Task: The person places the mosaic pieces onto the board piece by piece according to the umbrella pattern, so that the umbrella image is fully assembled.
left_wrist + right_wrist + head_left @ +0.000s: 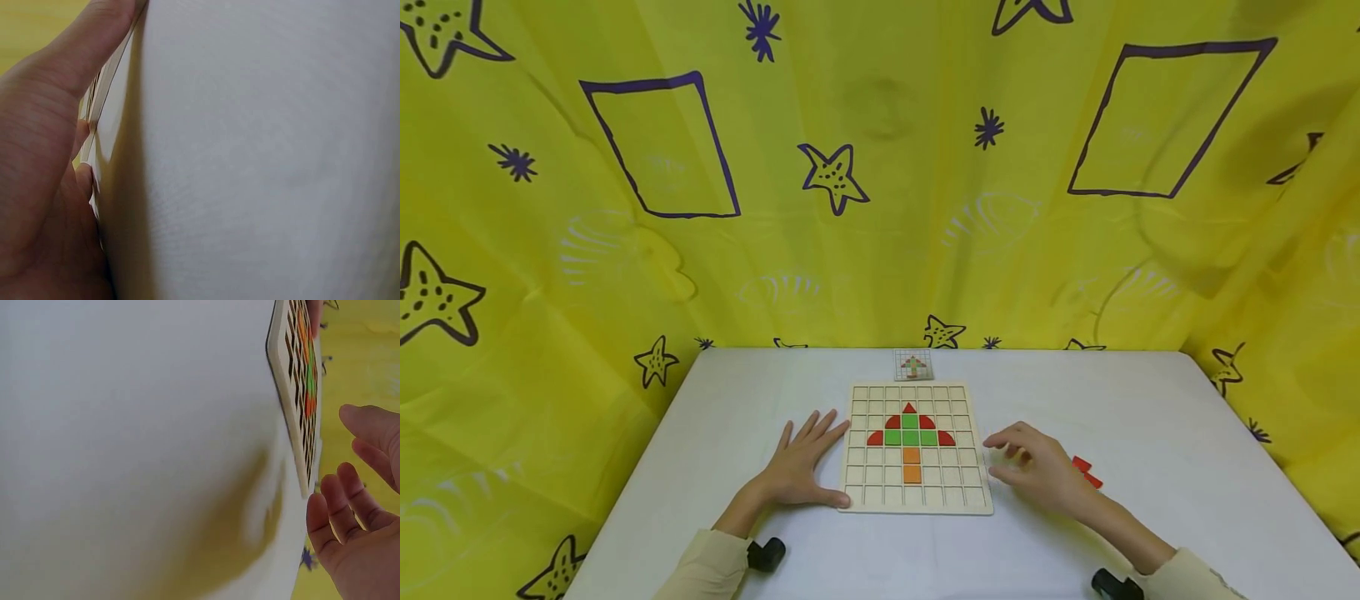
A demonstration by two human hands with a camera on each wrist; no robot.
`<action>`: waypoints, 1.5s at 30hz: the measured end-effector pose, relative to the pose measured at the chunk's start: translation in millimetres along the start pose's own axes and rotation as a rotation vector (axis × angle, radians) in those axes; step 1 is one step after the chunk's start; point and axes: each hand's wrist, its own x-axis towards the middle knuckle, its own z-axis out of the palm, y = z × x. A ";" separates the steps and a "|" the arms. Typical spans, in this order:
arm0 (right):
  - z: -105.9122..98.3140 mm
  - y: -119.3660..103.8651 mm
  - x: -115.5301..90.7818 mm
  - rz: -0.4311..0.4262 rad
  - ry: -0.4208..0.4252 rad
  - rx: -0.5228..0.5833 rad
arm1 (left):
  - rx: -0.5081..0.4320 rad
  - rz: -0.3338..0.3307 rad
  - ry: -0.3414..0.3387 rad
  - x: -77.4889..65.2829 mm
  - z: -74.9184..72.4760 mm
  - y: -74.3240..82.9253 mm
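Note:
A square wooden grid board (pixel 876 492) lies on the white table with a pattern of coloured pieces in its cells. Red pieces (pixel 909 408) line the top and sides, green squares (pixel 910 437) fill the middle, and two orange squares (pixel 912 473) form a stem. My left hand (pixel 797 467) is spread at the board's left edge, its thumb touching the lower left corner. Off the right edge hovers my right hand (pixel 1041 471), fingers loosely bent with nothing between them; the right wrist view shows that hand (pixel 356 506) apart from the board.
Loose red pieces (pixel 1092 479) lie on the table just beyond my right hand. A small pattern card (pixel 913 365) rests behind the board. Yellow curtains (pixel 880 250) with starfish drawings surround the white table (pixel 760 383).

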 end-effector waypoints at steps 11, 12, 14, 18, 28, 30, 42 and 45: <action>-52.0 34.2 -40.5 0.013 0.143 -0.116 | 0.016 -0.002 -0.006 0.3 -0.5 0.1; -55.1 36.5 -43.0 0.019 0.152 -0.125 | 0.014 -0.008 -0.012 0.5 -0.2 -0.3; -60.2 41.2 -48.0 0.037 0.162 -0.136 | 0.013 -0.010 -0.013 1.5 0.8 -1.3; -66.9 48.1 -56.7 0.094 0.155 -0.134 | 0.027 -0.015 -0.003 2.7 5.8 -6.1; -70.7 56.0 -73.2 0.216 0.130 -0.195 | 0.030 -0.042 -0.020 2.3 0.9 0.2; -71.2 56.9 -75.9 0.244 0.111 -0.218 | 0.037 -0.044 -0.024 2.5 1.0 0.1; -74.4 62.3 -78.0 0.292 0.023 -0.244 | 0.013 0.006 0.020 1.5 4.4 -4.1; -73.0 63.5 -77.9 0.255 0.043 -0.238 | 0.010 -0.011 0.001 1.4 1.2 -0.6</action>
